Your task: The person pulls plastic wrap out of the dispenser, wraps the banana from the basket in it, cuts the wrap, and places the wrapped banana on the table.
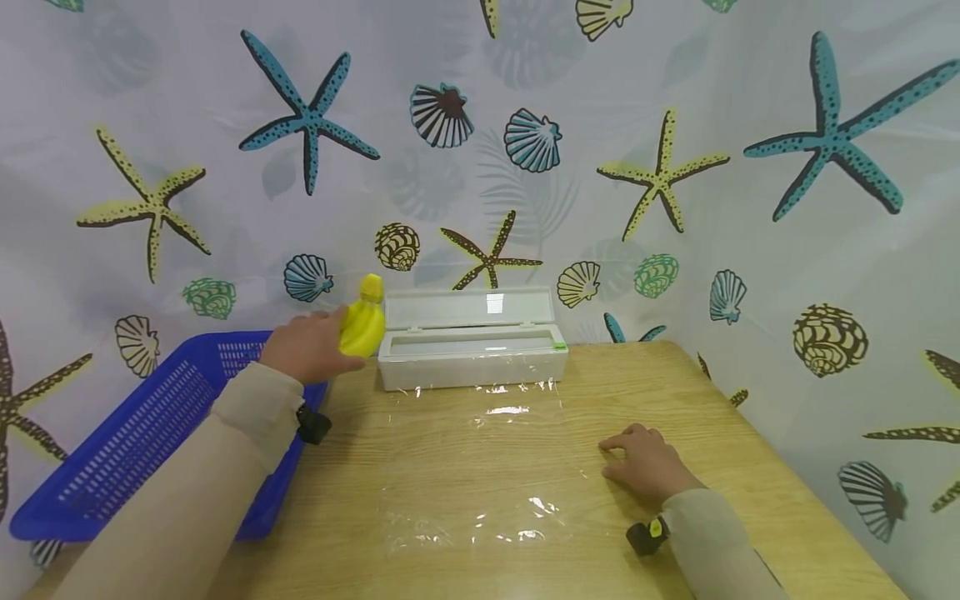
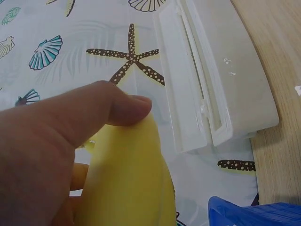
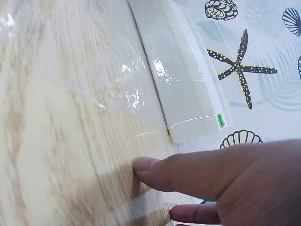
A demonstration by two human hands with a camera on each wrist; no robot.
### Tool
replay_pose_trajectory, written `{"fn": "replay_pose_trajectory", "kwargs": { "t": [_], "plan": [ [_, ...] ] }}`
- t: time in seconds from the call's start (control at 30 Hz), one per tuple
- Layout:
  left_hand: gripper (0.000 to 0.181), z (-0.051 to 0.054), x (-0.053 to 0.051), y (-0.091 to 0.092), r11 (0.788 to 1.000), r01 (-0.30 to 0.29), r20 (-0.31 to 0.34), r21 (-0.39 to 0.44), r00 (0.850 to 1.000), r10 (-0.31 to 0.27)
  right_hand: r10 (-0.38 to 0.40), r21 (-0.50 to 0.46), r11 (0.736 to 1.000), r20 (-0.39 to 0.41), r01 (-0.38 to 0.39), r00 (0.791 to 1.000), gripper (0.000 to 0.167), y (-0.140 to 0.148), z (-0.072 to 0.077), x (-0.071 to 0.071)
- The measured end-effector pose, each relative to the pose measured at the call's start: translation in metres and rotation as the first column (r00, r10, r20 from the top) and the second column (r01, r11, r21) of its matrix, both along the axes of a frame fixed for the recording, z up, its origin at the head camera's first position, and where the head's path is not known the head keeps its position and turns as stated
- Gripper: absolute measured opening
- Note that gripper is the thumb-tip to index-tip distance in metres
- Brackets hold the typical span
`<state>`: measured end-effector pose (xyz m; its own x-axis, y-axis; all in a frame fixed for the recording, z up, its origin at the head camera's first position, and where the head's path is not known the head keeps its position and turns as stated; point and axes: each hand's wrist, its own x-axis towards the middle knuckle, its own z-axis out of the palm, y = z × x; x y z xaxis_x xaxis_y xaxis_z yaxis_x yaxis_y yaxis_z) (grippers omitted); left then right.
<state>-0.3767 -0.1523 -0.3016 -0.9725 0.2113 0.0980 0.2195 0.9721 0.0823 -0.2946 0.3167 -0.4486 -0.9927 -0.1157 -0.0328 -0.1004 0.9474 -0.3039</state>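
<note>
A yellow banana bunch [image 1: 363, 327] is gripped by the left hand [image 1: 306, 345], raised beside the left end of a white box. The left wrist view shows the thumb pressed on the yellow bananas [image 2: 127, 174]; the other fingers are mostly hidden behind them. Clear film [image 1: 480, 467] stretches from the white box [image 1: 472, 367] over the wooden table. To the right of the film, the right hand [image 1: 648, 465] holds nothing, its fingers loosely bent near the tabletop. In the right wrist view, the right hand's thumb [image 3: 178, 176] is beside the film's edge.
A blue perforated basket [image 1: 142, 442] stands at the left under the left forearm. The white box's lid [image 1: 468, 307] is raised at the table's back edge. Patterned curtain [image 1: 795, 267] hangs behind and along the right side of the wooden table [image 1: 637, 383].
</note>
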Motion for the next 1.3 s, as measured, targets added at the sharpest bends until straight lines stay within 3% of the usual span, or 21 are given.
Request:
{"fn": "replay_pose_trajectory", "kwargs": {
  "t": [0.3,0.53,1.07,1.3],
  "plan": [
    [0.090,-0.001,0.005,0.015,0.997,0.074,-0.043,0.014,0.996,-0.074,-0.009,0.034,0.999,0.000,0.009,1.000,0.040,0.002,-0.005,-0.003],
    [0.093,-0.001,0.009,0.029,0.993,0.117,-0.021,0.018,0.993,-0.117,-0.012,0.029,1.000,-0.003,0.012,1.000,0.040,0.002,-0.004,-0.002],
    [0.096,-0.017,0.005,0.056,0.981,0.173,0.041,0.085,0.983,-0.177,-0.016,0.016,1.000,0.003,0.016,1.000,0.040,0.001,-0.004,-0.002],
    [0.094,-0.026,0.006,0.065,0.976,0.205,0.000,0.079,0.979,-0.205,-0.018,0.013,1.000,0.001,0.018,1.000,0.040,0.002,-0.004,-0.002]
  ]
}}
